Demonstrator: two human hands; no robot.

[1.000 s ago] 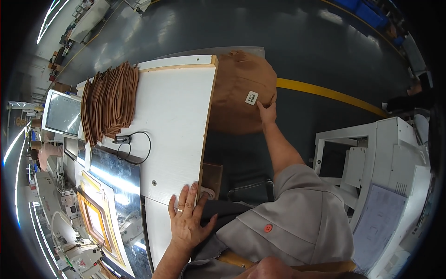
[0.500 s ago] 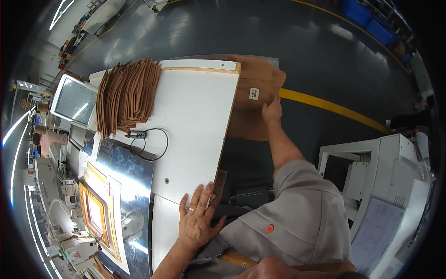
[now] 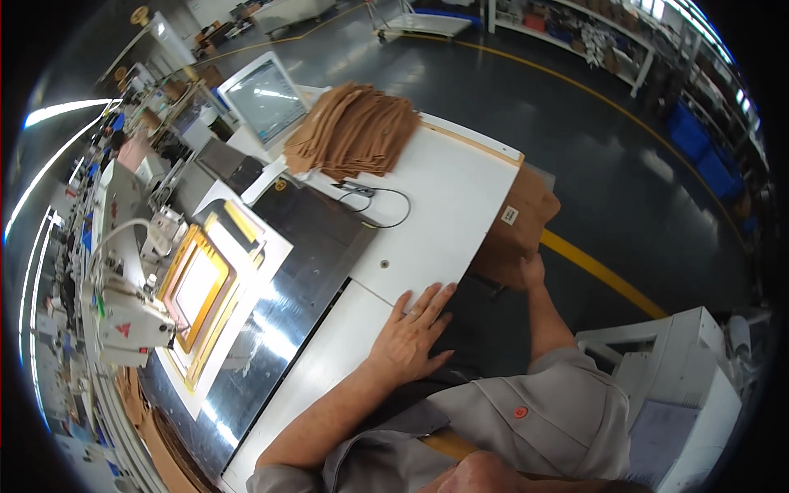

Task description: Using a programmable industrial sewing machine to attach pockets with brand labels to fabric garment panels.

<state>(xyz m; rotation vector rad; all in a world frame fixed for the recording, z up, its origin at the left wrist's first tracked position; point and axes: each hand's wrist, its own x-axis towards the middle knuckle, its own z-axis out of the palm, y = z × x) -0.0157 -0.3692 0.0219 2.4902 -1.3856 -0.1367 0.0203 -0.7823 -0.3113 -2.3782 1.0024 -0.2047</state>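
My left hand (image 3: 411, 333) lies flat with fingers apart on the near edge of the white tabletop (image 3: 444, 205); a ring is on one finger. To the right, just below the tabletop's edge, hang or lie brown fabric pieces (image 3: 522, 218) with a small white label (image 3: 509, 215). My right hand (image 3: 532, 269) grips their near right edge, its fingertips partly hidden against the cloth. A thick pile of folded brown fabric pieces (image 3: 353, 127) rests on the far part of the tabletop. Close to it lies a small dark device with a looped black cable (image 3: 407, 214).
At left, a sewing machine head (image 3: 136, 316) stands by an orange-yellow frame (image 3: 201, 287) on a shiny metal plate (image 3: 304, 255). A tablet-like screen (image 3: 263, 94) stands behind the pile. A white machine cabinet (image 3: 690, 361) is at right; blue bins (image 3: 707, 152) stand farther off.
The view has turned, so the table appears tilted and shifted right. My right hand has slid from the fabric's right side toward its near edge. My left hand stays on the table edge.
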